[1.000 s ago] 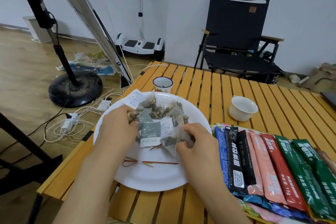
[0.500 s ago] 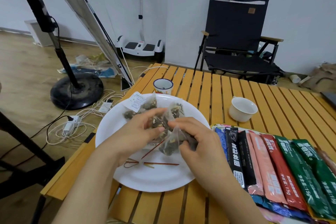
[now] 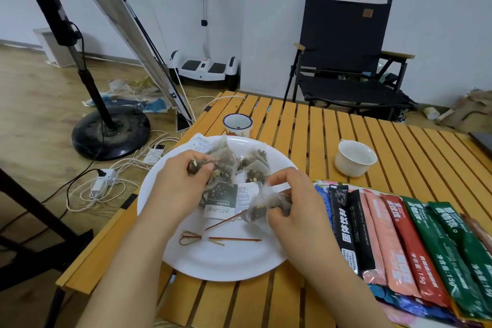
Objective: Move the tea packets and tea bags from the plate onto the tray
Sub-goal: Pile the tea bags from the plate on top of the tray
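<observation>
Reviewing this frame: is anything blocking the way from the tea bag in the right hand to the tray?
Nothing visible stands between. The right hand pinches a tea bag over the plate, and the tray lies directly beside it. The tray is already covered with stick packets.

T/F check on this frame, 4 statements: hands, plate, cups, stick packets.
1. Both hands grip tea bags over the plate. True: left hand, right hand.
2. The stick packets lie left of the plate. False: they lie to its right.
3. The white cup lies tipped over. False: it stands upright.
4. A small mug stands beyond the plate. True.
</observation>
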`<act>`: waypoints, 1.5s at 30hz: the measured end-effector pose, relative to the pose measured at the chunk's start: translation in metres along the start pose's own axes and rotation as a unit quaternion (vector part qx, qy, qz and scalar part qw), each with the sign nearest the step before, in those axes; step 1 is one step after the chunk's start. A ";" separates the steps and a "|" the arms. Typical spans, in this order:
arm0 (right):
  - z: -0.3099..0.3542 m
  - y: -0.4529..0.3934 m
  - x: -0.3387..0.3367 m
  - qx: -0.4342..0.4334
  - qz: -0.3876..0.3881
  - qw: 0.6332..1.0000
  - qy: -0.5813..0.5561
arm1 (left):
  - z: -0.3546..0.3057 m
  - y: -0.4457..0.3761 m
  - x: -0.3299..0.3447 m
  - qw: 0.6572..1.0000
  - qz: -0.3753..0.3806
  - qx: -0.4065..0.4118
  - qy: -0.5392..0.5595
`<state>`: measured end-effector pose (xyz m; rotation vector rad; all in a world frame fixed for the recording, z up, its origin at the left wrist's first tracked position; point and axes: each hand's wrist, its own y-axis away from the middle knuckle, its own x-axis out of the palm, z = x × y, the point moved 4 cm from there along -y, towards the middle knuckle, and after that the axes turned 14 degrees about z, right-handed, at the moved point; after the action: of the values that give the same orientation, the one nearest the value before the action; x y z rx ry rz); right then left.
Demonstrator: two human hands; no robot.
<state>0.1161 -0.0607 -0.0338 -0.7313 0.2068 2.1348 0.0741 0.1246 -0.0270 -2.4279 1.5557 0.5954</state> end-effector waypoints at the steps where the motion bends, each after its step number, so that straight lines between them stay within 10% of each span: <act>1: 0.000 0.000 -0.003 0.007 -0.009 1.000 -0.014 | -0.001 0.001 -0.001 1.000 -0.015 -0.001 0.015; 28: -0.029 0.068 -0.151 0.163 -0.211 0.961 -0.075 | -0.079 0.048 0.151 0.952 0.144 0.214 -0.163; 45: -0.006 0.077 -0.149 0.111 -0.028 0.992 0.047 | -0.065 0.040 0.132 0.943 0.252 0.169 -0.134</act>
<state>0.1290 -0.2120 0.0381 -0.6980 0.4607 1.9871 0.1014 -0.0255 -0.0236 -1.6276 1.9690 0.6410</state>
